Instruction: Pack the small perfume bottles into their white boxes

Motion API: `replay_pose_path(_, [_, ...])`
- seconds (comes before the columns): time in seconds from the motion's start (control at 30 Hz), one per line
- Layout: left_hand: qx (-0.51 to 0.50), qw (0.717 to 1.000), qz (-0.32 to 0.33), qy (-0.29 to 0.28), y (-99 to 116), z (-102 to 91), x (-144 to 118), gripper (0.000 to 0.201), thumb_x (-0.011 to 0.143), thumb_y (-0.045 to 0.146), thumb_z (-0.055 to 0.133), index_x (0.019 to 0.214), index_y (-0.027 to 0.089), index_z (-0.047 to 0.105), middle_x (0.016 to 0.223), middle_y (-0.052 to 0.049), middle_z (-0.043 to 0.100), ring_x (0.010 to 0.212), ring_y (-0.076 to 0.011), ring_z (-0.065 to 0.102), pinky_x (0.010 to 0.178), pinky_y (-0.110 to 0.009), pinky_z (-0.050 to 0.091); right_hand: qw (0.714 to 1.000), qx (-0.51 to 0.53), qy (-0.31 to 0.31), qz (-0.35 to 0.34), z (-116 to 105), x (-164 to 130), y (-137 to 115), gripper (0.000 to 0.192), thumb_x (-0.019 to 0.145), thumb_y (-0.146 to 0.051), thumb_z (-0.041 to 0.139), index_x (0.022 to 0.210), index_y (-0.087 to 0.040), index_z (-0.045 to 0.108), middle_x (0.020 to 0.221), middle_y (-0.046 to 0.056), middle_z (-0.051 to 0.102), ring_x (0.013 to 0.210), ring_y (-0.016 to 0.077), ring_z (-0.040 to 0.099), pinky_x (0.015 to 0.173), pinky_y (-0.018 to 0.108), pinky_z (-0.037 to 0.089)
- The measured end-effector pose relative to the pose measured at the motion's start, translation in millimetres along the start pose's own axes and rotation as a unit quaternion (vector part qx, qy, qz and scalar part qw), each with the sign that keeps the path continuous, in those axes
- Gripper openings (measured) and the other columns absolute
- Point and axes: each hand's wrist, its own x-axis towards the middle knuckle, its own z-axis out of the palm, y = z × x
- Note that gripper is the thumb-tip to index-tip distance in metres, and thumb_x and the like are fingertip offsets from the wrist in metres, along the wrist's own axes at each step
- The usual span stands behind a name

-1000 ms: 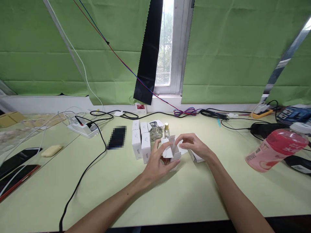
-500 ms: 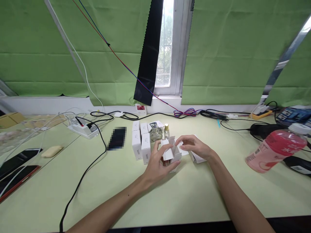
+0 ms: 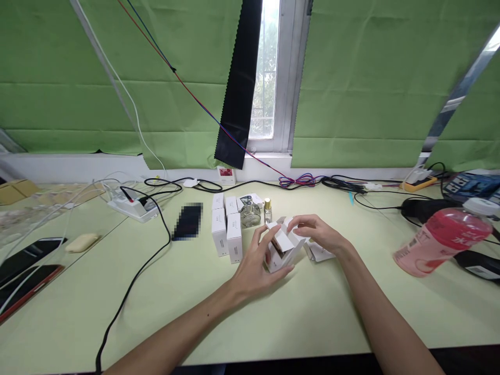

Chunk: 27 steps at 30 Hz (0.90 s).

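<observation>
My left hand [image 3: 252, 265] grips a small white carton [image 3: 283, 263] whose top flaps stand up. The carton is tilted, and something brownish shows in its opening; I cannot make out what. My right hand [image 3: 318, 233] has its fingers curled at the carton's right-hand flap, seemingly pinching it. Just behind the carton stand a small gold-capped glass bottle [image 3: 267, 212] and a round glass bottle [image 3: 250, 214]. A flat white piece of card or paper [image 3: 320, 252] lies under my right hand.
Several closed white boxes [image 3: 234, 239] stand left of the bottles. A black cable [image 3: 135, 278] crosses the table at left, past a pixelated dark object [image 3: 188, 221] and a power strip [image 3: 135, 207]. A pink drink bottle [image 3: 441, 242] leans at the right.
The open carton has tilted over in my left hand and shifted slightly right, so its inside faces differently. My right hand has stayed close to its flaps.
</observation>
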Motion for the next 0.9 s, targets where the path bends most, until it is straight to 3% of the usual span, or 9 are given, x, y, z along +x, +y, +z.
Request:
replay_pose_path(0.53, [0.069,0.998,0.011,-0.005,6.1,-3.8,3.6,0.097,0.071,0.046,0.083,0.151,0.042,0.027,0.145,-0.012,0.034,0.071,-0.0114,0.056,0.067,-0.036,0.056,1.0,0.012,-0.007,0.026,3.0,-0.7,-5.0,0.014,0.083,-0.028,0.071,0.093,-0.019,0.072,0.094,0.003,0.066,0.086,0.0176,0.06,0.076,0.029,0.044])
replay_pose_path(0.7, [0.078,0.997,0.01,0.014,8.5,-2.4,3.9,0.088,0.072,0.043,0.081,0.144,0.036,0.032,0.142,-0.012,0.039,0.072,-0.0132,0.059,0.061,-0.033,0.053,0.999,0.004,-0.022,0.025,3.0,0.4,-2.4,0.016,0.084,-0.03,0.072,0.095,-0.019,0.072,0.089,0.002,0.065,0.081,0.0163,0.059,0.074,0.028,0.043])
replay_pose_path(0.9, [0.109,0.993,0.015,0.053,12.8,-0.7,5.6,0.061,0.081,0.041,0.073,0.133,0.029,0.043,0.132,-0.01,0.05,0.089,-0.0213,0.065,0.065,-0.032,0.054,1.0,-0.011,-0.022,0.02,4.3,1.9,0.4,0.019,0.084,-0.033,0.072,0.098,-0.019,0.072,0.095,0.004,0.067,0.09,0.0186,0.062,0.081,0.03,0.047])
